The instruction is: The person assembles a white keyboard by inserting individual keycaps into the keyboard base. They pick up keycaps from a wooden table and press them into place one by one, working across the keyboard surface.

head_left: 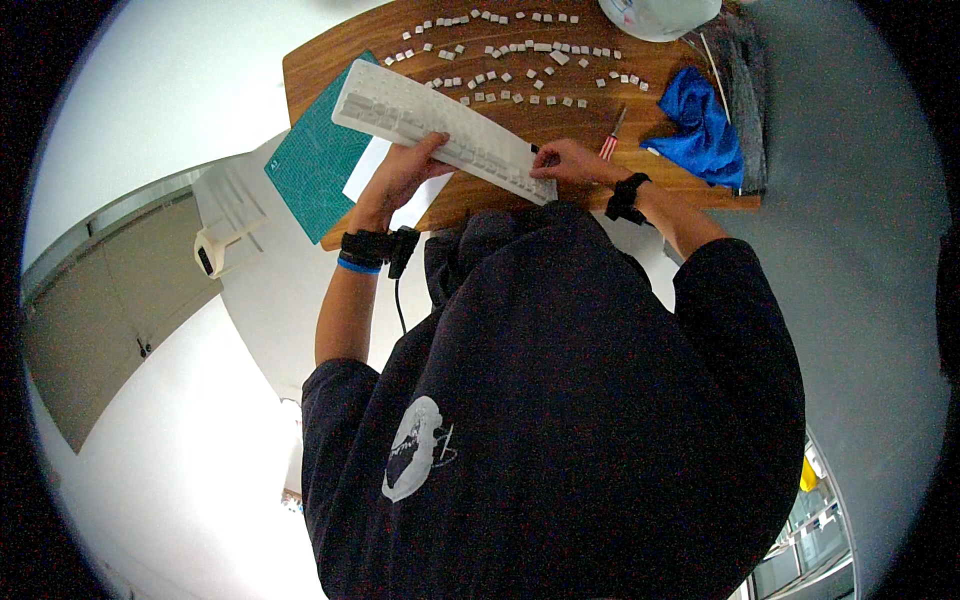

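A white keyboard (pixel 440 130) is tilted over the near part of the wooden table, its left end higher in view than its right. Rows of keycaps remain along its near side, while the far side looks bare of them. My left hand (pixel 408 172) grips its near edge left of the middle, thumb on top. At the right end, my right hand (pixel 562 162) has its fingers pinched together close over the keyboard. A small dark bit shows by those fingertips; what they hold is too small to make out. Many loose white keycaps (pixel 543 47) lie in rough rows beyond the keyboard.
Under the keyboard's left end lies a green cutting mat (pixel 318 150) with a white sheet (pixel 368 168). To the right are a red-handled tool (pixel 610 146), a blue cloth (pixel 697 128) and black plastic wrapping (pixel 740 95). A whitish tub (pixel 660 15) stands at the far edge.
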A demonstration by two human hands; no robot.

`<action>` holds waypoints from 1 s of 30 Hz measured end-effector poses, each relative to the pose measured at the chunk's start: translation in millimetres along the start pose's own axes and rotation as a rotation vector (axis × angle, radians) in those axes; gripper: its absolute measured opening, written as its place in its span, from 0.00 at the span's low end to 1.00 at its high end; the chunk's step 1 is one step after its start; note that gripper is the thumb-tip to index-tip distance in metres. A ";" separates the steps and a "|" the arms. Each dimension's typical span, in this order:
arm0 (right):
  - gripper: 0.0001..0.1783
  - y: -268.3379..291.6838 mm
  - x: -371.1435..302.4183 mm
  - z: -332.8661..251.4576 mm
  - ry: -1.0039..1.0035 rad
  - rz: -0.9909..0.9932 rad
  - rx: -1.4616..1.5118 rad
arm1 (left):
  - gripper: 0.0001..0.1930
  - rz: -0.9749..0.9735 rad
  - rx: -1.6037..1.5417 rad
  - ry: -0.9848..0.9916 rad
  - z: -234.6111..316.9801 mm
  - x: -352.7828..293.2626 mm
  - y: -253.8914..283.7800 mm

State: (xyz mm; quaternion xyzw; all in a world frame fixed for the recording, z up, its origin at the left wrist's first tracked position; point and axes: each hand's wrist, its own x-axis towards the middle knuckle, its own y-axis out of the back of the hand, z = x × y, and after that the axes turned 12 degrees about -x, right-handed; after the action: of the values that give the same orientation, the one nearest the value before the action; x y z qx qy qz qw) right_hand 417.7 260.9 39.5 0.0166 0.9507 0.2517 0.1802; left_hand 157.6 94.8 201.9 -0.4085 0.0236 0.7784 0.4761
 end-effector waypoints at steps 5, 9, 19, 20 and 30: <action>0.14 4.8 -0.4 -9.2 0.070 0.027 -0.005 | 0.27 -0.008 -0.004 -0.008 0.4 -1.0 -1.3; 0.13 5.5 -0.8 -10.3 0.126 0.021 -0.033 | 0.26 -0.009 -0.005 0.000 1.5 -3.3 -1.6; 0.19 -4.3 -3.5 26.2 -0.007 0.132 -0.071 | 0.27 0.000 -0.010 -0.055 -3.2 -8.7 11.4; 0.22 -5.2 -6.2 32.5 -0.050 0.208 -0.059 | 0.27 0.013 0.001 -0.056 -3.4 -10.2 15.7; 0.33 31.8 -8.6 14.3 -0.227 0.030 0.300 | 0.23 0.030 -0.378 -0.108 -17.2 -11.9 59.2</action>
State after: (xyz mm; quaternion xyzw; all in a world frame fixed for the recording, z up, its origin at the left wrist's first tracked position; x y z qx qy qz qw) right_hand 428.9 294.4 46.1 0.0858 0.9509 0.1061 0.2779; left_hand 125.7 46.6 177.5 -0.4480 -0.1425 0.7968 0.3797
